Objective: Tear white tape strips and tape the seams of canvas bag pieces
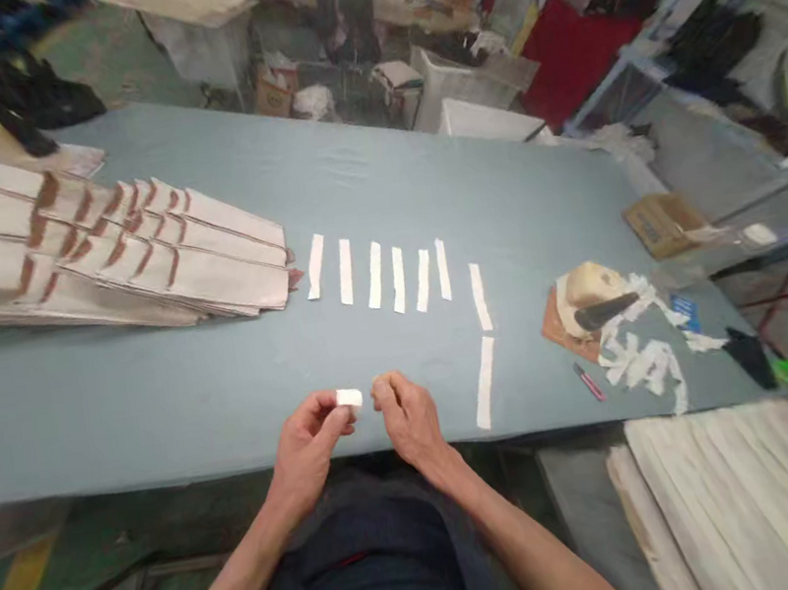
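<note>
Between the thumb and fingers of my left hand (314, 427) is a short white strip (349, 398), its free end pointing right. Close by on the right, my right hand (407, 417) is closed with fingertips pinched together; whatever they hold, if anything, is too small to make out. Beyond my hands, several white strips (374, 275) lie in a spaced row on the blue-grey table (230, 391). Two more strips (485, 382) lie end to end, to the right of my right hand.
Layered stacks of cream fabric panels (208, 255) with brown edges cover the table's left. At the right lie a tape roll (592, 289), crumpled white strips (648, 364) and a pink-and-dark marker (589, 383). Folded cream cloth (754, 487) is piled at the lower right. A cardboard box (663, 222) stands behind.
</note>
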`<action>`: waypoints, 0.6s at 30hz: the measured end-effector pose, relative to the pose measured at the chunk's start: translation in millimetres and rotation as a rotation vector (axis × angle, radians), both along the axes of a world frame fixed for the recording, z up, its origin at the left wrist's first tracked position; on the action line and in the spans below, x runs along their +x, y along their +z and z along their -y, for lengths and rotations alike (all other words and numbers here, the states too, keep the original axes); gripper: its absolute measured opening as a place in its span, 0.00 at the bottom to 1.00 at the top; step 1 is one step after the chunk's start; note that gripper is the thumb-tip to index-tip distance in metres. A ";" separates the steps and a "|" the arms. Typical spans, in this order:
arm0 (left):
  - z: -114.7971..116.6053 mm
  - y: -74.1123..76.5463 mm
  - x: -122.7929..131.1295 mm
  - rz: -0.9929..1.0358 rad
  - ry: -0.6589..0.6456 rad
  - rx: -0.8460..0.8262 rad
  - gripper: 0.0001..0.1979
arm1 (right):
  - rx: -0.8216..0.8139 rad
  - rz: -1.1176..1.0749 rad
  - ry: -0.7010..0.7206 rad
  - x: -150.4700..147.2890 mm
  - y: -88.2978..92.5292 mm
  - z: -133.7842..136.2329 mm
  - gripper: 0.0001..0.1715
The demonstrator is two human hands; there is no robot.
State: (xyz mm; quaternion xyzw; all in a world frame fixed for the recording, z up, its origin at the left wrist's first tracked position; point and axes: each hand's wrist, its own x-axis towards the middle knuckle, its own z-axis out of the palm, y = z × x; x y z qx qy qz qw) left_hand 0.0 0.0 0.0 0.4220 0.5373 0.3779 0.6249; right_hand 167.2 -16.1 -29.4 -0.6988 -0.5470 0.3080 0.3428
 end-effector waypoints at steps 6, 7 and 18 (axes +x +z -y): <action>5.2 4.8 34.7 -0.039 0.003 0.045 0.13 | 0.408 -0.005 0.331 40.9 17.8 1.9 0.21; 5.0 6.0 39.7 -0.047 -0.003 0.056 0.13 | 0.408 -0.033 0.380 43.4 20.1 1.6 0.19; 5.6 -1.6 73.3 -0.136 -0.173 0.090 0.15 | 0.014 -0.578 -0.005 74.2 5.1 -8.2 0.19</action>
